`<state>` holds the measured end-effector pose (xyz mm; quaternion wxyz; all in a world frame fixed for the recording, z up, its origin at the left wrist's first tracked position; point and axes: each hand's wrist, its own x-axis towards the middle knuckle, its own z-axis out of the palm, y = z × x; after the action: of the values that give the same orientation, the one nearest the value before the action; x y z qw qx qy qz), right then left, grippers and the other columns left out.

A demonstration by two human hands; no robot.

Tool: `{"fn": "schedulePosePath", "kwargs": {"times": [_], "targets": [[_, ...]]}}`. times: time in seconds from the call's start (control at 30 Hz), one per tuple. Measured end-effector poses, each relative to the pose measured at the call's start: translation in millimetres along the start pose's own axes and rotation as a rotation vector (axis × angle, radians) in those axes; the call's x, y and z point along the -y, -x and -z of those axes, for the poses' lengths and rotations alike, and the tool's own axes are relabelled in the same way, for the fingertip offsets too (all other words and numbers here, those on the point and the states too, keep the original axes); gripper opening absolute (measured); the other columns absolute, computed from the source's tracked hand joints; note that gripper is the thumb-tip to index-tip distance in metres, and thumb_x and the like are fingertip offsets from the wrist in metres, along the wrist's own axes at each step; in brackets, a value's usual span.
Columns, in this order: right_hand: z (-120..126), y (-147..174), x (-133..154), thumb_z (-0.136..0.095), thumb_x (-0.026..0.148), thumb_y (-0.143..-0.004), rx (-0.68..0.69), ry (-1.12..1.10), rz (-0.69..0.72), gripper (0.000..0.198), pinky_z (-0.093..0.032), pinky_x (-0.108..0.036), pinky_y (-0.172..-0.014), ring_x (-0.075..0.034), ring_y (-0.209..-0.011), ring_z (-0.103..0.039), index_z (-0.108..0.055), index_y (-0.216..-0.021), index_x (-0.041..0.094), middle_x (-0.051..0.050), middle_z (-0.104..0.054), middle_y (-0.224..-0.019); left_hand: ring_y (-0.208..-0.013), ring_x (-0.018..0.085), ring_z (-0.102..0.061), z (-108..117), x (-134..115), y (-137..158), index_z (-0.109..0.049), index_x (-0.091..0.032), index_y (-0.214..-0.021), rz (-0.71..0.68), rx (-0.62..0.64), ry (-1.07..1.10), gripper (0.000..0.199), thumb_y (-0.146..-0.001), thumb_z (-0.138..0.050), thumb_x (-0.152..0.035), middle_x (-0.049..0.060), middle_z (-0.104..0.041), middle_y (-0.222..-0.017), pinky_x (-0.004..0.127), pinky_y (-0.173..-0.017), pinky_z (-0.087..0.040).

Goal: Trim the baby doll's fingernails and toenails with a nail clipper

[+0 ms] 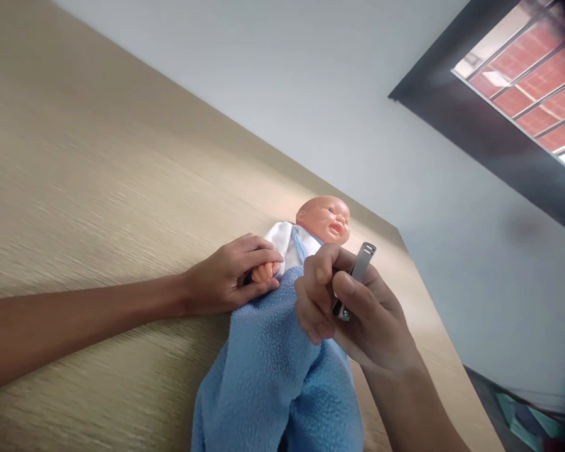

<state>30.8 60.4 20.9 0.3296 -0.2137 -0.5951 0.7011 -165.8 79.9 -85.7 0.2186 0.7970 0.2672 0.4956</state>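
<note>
A baby doll [282, 339] in blue fleece overalls and a white top lies on its back on the wooden table, its bald head [322, 218] toward the wall. My left hand [238, 271] is closed around the doll's small hand [264, 272], thumb below and fingers above it. Over the doll's chest, my right hand [358, 301] grips a silver nail clipper [363, 260] between thumb and fingers. The clipper's lever end points up and away; its lower end is partly hidden by my fingers. The two hands are apart.
The wooden table [98, 176] stretches left and meets a pale wall [273, 81] at the back. Its right edge runs close to my right forearm. A dark-framed barred window [527, 81] is at upper right. Something dark and green [527, 417] sits below the table's right edge.
</note>
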Motion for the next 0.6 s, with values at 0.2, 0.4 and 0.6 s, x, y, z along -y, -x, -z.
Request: {"fn": "schedulePosePath", "kwargs": {"times": [0.2, 0.4, 0.6], "targets": [[-0.2, -2.1, -2.8, -0.056, 0.029, -0.103, 0.035, -0.226, -0.045, 0.02, -0.046, -0.017, -0.049, -0.005, -0.047, -0.039, -0.054, -0.086, 0.019, 0.008, -0.04, -0.065, -0.109, 0.018, -0.062, 1.0, -1.0, 0.3, -0.063, -0.015, -0.12, 0.008, 0.018, -0.021, 0.025, -0.098, -0.064, -0.029, 0.009, -0.067, -0.117, 0.03, -0.096, -0.052], [1.0, -1.1, -2.2, -0.056, 0.029, -0.103, 0.038, -0.273, -0.054, 0.018, -0.047, -0.016, -0.05, -0.004, -0.046, -0.038, -0.054, -0.087, 0.019, 0.008, -0.04, -0.065, -0.111, 0.018, -0.062, 1.3, -1.1, 0.7, -0.063, -0.015, -0.12, 0.011, 0.022, -0.027, 0.026, -0.099, -0.064, -0.029, 0.009, -0.067, -0.119, 0.029, -0.096, -0.052], [0.2, -1.9, -2.2, -0.058, 0.032, -0.103, 0.053, -0.208, -0.046, 0.029, -0.045, -0.017, -0.049, -0.005, -0.047, -0.039, -0.046, -0.078, 0.019, 0.008, -0.039, -0.064, -0.111, 0.019, -0.062, 0.9, -0.5, 0.5, -0.063, -0.016, -0.12, 0.015, 0.024, -0.02, 0.025, -0.099, -0.064, -0.029, 0.008, -0.067, -0.118, 0.029, -0.097, -0.051]]}}
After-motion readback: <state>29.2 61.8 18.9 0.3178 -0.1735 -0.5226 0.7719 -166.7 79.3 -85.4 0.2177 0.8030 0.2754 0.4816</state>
